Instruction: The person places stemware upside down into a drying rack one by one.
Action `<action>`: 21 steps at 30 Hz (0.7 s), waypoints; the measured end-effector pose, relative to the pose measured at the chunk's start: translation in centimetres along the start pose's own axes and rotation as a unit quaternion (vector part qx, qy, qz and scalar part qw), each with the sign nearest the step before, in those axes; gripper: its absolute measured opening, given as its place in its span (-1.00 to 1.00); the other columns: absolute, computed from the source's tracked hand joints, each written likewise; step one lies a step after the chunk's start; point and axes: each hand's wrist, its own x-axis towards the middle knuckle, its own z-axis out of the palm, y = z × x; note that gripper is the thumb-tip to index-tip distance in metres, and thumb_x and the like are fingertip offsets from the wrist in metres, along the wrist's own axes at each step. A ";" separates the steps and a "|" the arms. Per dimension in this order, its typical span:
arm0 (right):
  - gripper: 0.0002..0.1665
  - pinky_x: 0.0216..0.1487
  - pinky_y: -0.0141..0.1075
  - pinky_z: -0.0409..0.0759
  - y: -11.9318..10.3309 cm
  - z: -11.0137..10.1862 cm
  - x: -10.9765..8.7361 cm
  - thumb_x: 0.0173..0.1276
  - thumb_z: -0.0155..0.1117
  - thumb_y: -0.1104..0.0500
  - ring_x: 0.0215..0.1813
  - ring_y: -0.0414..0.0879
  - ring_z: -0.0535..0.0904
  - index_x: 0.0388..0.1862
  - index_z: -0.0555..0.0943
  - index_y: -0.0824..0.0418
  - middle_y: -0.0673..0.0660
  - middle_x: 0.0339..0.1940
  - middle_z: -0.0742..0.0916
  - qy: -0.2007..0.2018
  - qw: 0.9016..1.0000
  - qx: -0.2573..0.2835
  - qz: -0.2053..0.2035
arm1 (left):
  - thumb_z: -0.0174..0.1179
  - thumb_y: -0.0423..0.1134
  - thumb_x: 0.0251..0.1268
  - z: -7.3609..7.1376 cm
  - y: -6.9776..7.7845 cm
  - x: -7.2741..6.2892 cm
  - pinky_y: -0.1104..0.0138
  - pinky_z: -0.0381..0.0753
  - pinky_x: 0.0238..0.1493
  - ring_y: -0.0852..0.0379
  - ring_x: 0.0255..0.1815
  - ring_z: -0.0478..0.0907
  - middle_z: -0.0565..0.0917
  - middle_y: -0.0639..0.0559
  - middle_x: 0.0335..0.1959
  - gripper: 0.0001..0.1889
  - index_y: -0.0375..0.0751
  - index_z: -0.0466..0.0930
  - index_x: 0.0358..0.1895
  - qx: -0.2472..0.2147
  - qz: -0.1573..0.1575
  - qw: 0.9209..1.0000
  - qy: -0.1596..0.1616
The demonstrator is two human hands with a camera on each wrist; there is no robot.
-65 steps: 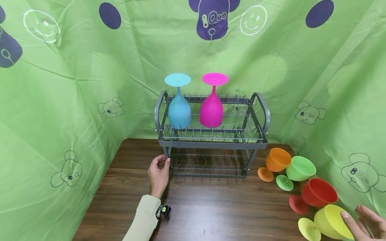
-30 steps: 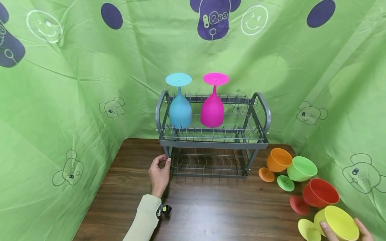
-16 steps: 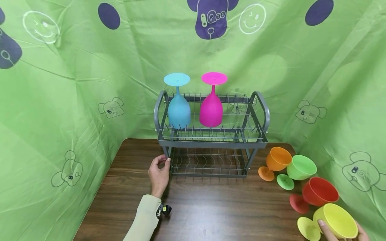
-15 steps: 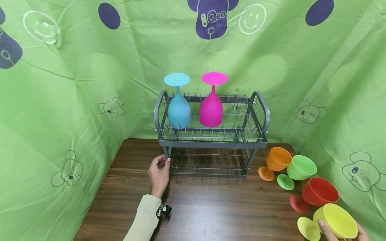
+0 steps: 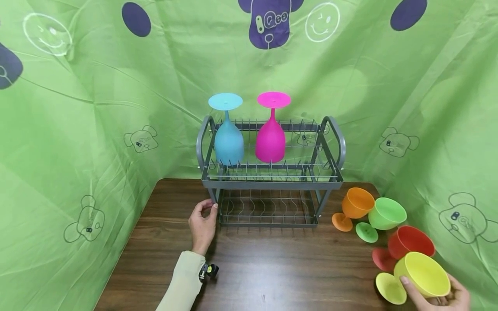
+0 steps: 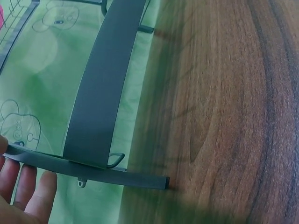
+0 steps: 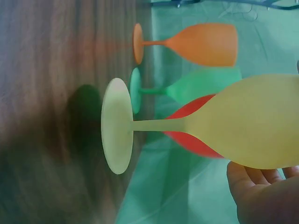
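Observation:
My left hand (image 5: 203, 226) grips the left front post of a grey two-tier dish rack (image 5: 272, 185); in the left wrist view, thumb and fingers (image 6: 44, 196) are on either side of its dark metal bar (image 6: 93, 172). At the lower right, my right hand (image 5: 447, 300) holds a yellow goblet (image 5: 418, 276) around the bowl, its mouth tipped up. In the right wrist view the goblet's foot (image 7: 117, 126) is off the wood, its shadow apart from it. On the rack's upper tier, a blue goblet (image 5: 229, 142) and a pink goblet (image 5: 270, 142) stand upside down.
Along the table's right side stand an orange goblet (image 5: 355, 205), a green goblet (image 5: 385, 214) and a red goblet (image 5: 406, 244), upright. The red one is right behind the yellow. Green printed cloth (image 5: 155, 86) encloses the brown wooden table (image 5: 272, 263) at the back and sides.
My right hand came in from the right, closed around the yellow goblet's bowl and has just raised it slightly, up and leftward. The left hand keeps its place on the rack.

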 end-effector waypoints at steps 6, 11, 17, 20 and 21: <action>-0.18 -0.31 -0.62 0.68 -1.9 1.5 -1.7 -0.11 0.64 0.62 -0.25 -0.36 0.69 0.10 0.64 0.05 -0.11 -0.08 0.72 -0.031 0.996 -0.057 0.061 | 0.45 -0.32 0.36 -0.6 0.8 -0.1 0.60 0.71 -0.22 0.03 -0.06 0.72 0.80 -0.13 -0.09 -0.80 -0.19 0.76 0.00 -0.021 0.001 1.000 0.009; 0.01 -0.21 -0.69 0.64 -2.7 3.3 -3.5 -0.15 0.64 0.65 -0.12 -0.34 0.65 0.30 0.59 0.07 -0.10 0.05 0.68 -0.078 0.993 -0.090 0.002 | 0.49 -0.34 0.31 -1.2 1.6 -0.9 0.56 0.72 -0.22 0.05 -0.08 0.72 0.80 -0.14 -0.09 -0.78 -0.20 0.77 -0.01 -0.008 0.011 1.000 0.015; 0.08 -0.19 -0.63 0.65 -4.0 5.3 -4.5 -0.12 0.62 0.66 -0.06 -0.29 0.64 0.45 0.53 0.19 -0.11 0.12 0.71 -0.185 0.967 -0.156 -0.080 | 0.46 -0.32 0.35 -1.8 2.8 -2.2 0.45 0.78 -0.13 0.26 -0.07 0.70 0.78 -0.08 -0.08 -0.80 -0.22 0.76 -0.01 -0.008 0.019 0.999 -0.026; 0.10 -0.24 -0.59 0.64 -4.6 6.5 -4.9 -0.10 0.70 0.54 -0.09 -0.31 0.61 0.48 0.50 0.14 -0.19 0.11 0.68 -0.232 0.937 -0.228 -0.127 | 0.46 -0.30 0.36 -2.1 4.1 -2.8 0.41 0.80 -0.10 0.23 -0.04 0.70 0.78 -0.12 -0.08 -0.80 -0.19 0.76 0.00 -0.030 0.032 0.998 -0.054; 0.11 -0.25 -0.59 0.63 -4.8 6.9 -5.0 -0.10 0.73 0.50 -0.10 -0.33 0.61 0.49 0.50 0.12 -0.21 0.11 0.67 -0.247 0.926 -0.247 -0.144 | 0.46 -0.30 0.36 -2.1 4.5 -3.0 0.39 0.81 -0.09 0.20 -0.03 0.70 0.77 -0.13 -0.08 -0.80 -0.17 0.76 0.00 -0.038 0.038 0.997 -0.062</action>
